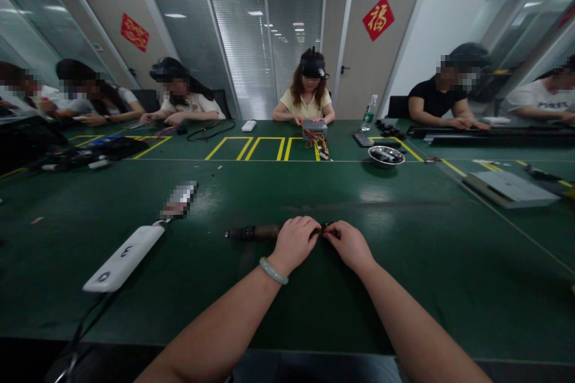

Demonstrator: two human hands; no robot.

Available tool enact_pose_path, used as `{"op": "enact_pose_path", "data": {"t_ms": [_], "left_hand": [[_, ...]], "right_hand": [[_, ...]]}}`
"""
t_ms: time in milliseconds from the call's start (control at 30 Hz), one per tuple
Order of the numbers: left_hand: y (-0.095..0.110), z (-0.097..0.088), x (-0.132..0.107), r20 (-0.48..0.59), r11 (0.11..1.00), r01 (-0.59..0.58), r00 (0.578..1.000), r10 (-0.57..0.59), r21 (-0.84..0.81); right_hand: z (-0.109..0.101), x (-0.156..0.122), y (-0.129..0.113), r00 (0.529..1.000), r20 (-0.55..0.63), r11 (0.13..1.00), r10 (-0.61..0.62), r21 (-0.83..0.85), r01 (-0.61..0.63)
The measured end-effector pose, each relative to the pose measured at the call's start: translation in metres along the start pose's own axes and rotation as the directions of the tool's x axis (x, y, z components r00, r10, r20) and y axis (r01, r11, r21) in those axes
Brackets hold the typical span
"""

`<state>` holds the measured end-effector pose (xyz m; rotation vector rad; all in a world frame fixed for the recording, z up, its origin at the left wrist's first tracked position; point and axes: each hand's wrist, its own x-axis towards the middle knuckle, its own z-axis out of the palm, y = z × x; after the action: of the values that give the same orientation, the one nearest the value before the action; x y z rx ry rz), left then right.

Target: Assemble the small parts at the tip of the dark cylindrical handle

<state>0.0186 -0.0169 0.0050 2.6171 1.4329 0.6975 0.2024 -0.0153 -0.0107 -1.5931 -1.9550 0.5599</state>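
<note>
A long dark cylindrical tool (260, 233), which looks like an electric screwdriver with a narrow metal tip at its left end, lies across the green table in front of me. My left hand (295, 241) is wrapped over its right part, palm down, and hides much of the body. At the tool's right end, my right hand (349, 243) is closed in a pinch, its fingertips nearly touching those of the left. Small brassy bits show between the fingers, too little to make out. A bracelet circles my left wrist.
To the left lie a white power bank (126, 258) with a cable and a pixelated phone-like object (178, 200). A metal bowl (387, 157), a water bottle (369, 114) and a grey flat case (510, 189) stand farther right. Several people sit working along the far side.
</note>
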Motion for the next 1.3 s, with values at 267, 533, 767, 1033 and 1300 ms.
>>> {"op": "enact_pose_path", "data": {"t_ms": [267,533,767,1033,1300], "left_hand": [[0.0002,0.0010,-0.0001,0.009,1.000,0.011,1.000,-0.011,0.018],[-0.0002,-0.0007,-0.0005,0.015,1.000,-0.011,1.000,0.011,-0.002],[-0.0009,0.0000,-0.0007,0.002,1.000,0.006,1.000,-0.006,-0.003],[0.0010,0.0017,-0.0007,-0.004,0.999,0.030,1.000,-0.030,0.014],[-0.0015,0.0025,-0.0014,-0.009,1.000,-0.004,1.000,0.003,-0.001]], "right_hand": [[0.0015,0.0005,0.0012,1.000,-0.005,1.000,-0.020,0.005,0.020],[0.0004,0.0004,0.0005,1.000,-0.004,1.000,-0.012,-0.001,0.012],[0.0022,0.0009,0.0018,1.000,-0.016,1.000,-0.020,0.015,0.020],[0.0034,0.0012,0.0039,1.000,-0.017,1.000,-0.020,0.014,0.020],[0.0055,0.0010,0.0065,1.000,-0.024,1.000,-0.008,0.027,0.009]]}}
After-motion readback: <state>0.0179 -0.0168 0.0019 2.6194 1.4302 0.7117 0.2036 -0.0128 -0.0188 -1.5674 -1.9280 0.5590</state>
